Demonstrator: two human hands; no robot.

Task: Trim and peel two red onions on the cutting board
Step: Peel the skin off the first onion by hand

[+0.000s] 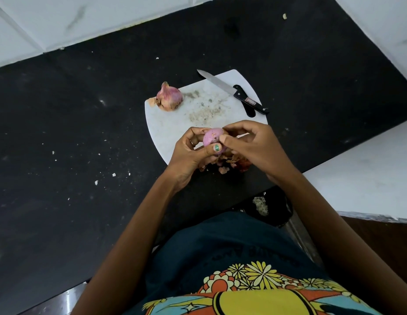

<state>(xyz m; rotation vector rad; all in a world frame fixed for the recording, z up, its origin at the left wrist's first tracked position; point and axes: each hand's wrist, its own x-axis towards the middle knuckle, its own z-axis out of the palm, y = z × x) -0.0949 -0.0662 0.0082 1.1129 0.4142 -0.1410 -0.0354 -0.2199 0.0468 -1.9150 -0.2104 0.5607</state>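
Both hands (191, 153) (250, 146) grip one onion (212, 138) (mostly peeled).

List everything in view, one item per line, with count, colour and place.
peeled onion: one, pink-purple, held in both hands above the board's near edge
unpeeled onion: one, reddish-pink, board's far left corner
cutting board: one, white, on the counter
knife: one, steel blade, black handle, board's far right edge
onion skins: a pile, tan-red, below the hands
counter: one, black, speckled
left hand: grips the peeled onion
right hand: pinches at it
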